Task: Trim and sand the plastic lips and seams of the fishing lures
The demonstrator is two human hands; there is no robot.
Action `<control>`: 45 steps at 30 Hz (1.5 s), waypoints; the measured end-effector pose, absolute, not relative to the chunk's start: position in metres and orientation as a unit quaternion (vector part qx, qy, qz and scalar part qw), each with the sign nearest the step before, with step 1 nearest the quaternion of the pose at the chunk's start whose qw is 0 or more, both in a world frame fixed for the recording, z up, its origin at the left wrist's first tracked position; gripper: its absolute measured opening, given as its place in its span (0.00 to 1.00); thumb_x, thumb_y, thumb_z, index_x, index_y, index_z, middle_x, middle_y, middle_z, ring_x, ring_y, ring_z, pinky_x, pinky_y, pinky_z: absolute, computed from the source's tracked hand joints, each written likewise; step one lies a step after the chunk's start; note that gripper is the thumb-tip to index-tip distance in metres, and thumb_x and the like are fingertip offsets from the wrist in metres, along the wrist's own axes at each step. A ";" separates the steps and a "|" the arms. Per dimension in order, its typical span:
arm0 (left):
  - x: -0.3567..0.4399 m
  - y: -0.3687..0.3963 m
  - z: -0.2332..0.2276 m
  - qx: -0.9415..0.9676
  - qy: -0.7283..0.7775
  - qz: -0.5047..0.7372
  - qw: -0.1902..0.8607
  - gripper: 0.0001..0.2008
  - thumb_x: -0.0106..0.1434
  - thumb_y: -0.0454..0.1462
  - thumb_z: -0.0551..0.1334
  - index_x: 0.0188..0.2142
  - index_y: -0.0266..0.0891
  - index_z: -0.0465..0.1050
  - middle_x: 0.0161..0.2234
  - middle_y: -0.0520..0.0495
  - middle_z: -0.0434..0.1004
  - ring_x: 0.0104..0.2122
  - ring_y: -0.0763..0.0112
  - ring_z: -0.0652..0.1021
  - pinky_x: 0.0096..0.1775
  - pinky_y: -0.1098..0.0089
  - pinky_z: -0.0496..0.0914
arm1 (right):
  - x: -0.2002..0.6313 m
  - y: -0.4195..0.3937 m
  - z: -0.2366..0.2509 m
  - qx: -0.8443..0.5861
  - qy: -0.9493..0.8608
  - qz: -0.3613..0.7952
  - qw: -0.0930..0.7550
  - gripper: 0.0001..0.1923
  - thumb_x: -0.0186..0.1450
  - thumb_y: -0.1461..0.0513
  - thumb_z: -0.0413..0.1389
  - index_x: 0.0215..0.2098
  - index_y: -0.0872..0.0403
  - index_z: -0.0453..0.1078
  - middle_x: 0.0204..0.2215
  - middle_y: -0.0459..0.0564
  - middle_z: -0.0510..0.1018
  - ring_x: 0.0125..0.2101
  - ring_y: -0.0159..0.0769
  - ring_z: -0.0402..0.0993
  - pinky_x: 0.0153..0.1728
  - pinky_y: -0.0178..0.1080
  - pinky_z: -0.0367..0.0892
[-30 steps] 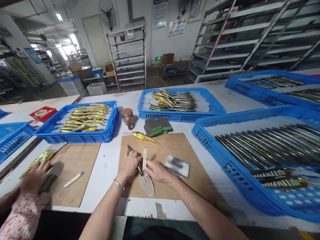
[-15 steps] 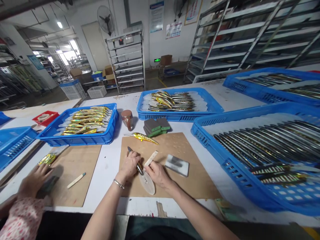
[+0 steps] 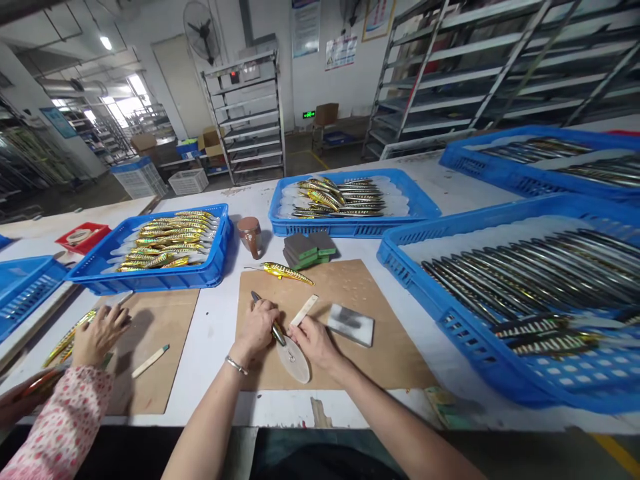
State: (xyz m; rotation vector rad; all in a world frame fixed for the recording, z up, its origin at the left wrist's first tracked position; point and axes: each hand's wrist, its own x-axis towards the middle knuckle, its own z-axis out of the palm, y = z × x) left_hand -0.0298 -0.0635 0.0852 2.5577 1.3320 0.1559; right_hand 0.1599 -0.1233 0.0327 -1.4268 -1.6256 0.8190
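Note:
My left hand (image 3: 260,327) presses a dark striped fishing lure (image 3: 265,313) flat on a brown cardboard mat (image 3: 390,360); the lure's clear round lip (image 3: 293,360) points toward me. My right hand (image 3: 314,340) grips a pale flat stick (image 3: 304,310) whose lower end meets the lure by the lip. A finished gold lure (image 3: 285,272) lies at the mat's far edge. A grey sanding block (image 3: 351,325) sits just right of my right hand.
Blue crates hold lures: gold ones at left (image 3: 160,243), mixed ones at centre back (image 3: 345,200), dark ones at right (image 3: 530,287). Green-grey sponges (image 3: 306,248) and a brown cup (image 3: 250,235) stand behind the mat. A co-worker's hand (image 3: 100,332) works at a second mat, left.
My right hand has tilted the stick from upright to leaning right. The co-worker's hand has shifted up and right on the left mat. The view has dipped slightly.

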 end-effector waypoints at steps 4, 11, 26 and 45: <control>-0.025 -0.067 0.092 0.870 0.477 0.035 0.122 0.11 0.65 0.28 0.58 0.41 0.41 0.77 0.49 0.42 0.76 0.55 0.56 0.71 0.63 0.48 0.58 | 0.160 -0.123 0.033 -0.566 -0.652 0.312 0.397 0.11 0.72 0.53 0.50 0.37 0.49 0.68 0.32 0.51 0.84 0.34 0.41 0.82 0.33 0.37 0.70; -0.017 -0.071 0.107 0.858 0.501 0.001 0.112 0.12 0.64 0.30 0.60 0.45 0.41 0.77 0.53 0.38 0.75 0.57 0.52 0.71 0.61 0.47 0.60 | 0.160 -0.119 0.029 -0.579 -0.664 0.267 0.391 0.12 0.72 0.53 0.50 0.37 0.51 0.69 0.33 0.52 0.83 0.34 0.41 0.80 0.35 0.38 0.67; -0.027 -0.072 0.118 0.864 0.495 -0.027 0.092 0.14 0.61 0.30 0.62 0.46 0.41 0.76 0.52 0.39 0.76 0.57 0.51 0.72 0.62 0.47 0.60 | 0.160 -0.118 0.025 -0.579 -0.659 0.168 0.450 0.18 0.75 0.50 0.46 0.40 0.52 0.72 0.35 0.56 0.81 0.37 0.43 0.77 0.41 0.41 0.69; 0.010 -0.146 0.099 0.744 0.658 -0.038 0.108 0.18 0.78 0.44 0.50 0.56 0.35 0.68 0.51 0.34 0.79 0.45 0.53 0.85 0.40 0.64 0.74 | 0.183 -0.121 0.036 -0.512 -0.709 0.226 0.428 0.12 0.75 0.57 0.50 0.40 0.52 0.75 0.34 0.51 0.81 0.39 0.42 0.79 0.44 0.41 0.72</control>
